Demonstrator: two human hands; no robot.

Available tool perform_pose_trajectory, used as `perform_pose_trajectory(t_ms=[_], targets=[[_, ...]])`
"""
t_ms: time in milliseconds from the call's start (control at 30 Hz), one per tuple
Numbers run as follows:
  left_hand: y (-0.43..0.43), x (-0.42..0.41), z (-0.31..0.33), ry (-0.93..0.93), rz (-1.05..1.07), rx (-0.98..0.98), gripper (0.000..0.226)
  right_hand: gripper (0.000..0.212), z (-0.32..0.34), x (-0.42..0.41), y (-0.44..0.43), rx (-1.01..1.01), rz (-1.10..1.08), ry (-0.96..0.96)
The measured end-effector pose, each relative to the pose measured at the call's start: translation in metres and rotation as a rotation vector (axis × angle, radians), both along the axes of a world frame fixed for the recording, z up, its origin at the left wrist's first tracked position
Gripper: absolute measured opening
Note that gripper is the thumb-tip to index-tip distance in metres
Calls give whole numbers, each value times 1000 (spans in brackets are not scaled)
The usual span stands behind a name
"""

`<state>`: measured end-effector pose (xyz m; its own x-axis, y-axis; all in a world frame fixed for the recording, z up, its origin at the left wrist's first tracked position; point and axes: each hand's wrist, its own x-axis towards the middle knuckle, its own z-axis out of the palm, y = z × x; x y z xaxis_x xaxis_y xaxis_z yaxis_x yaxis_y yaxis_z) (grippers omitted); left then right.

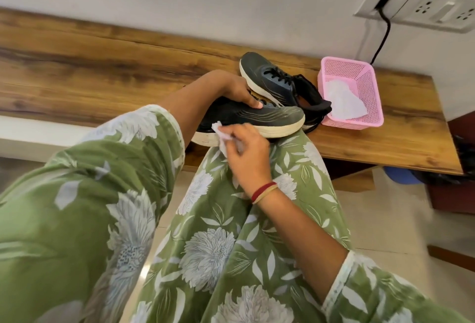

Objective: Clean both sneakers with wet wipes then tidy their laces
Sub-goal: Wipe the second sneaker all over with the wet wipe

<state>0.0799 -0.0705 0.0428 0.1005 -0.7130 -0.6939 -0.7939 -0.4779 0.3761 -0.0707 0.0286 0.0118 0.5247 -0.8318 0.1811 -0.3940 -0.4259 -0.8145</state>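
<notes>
The left hand [241, 93] grips a dark grey, white-soled sneaker [279, 117] from above, over the knee; the right hand [246, 154] pinches a crumpled white wet wipe [220, 133] against its sole. The matching second sneaker [270, 77] lies on the brown wooden bench [102, 65], just beside a pink perforated plastic basket [370, 91].

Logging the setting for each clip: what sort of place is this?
Likely a room in a home: a wooden bench against the wall, a wall socket panel with a plugged cord, and a tiled floor.
</notes>
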Motion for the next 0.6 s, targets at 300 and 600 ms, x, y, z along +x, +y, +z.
perform_pose_trajectory(t_ms=[300, 600], targets=[[-2, -5, -5, -16, -76, -37, 72, 8, -21, -3, 9, 92, -85, 10], [13, 20, 9, 119, -210, -182, 36, 18, -3, -31, -22, 150, -275, -150]])
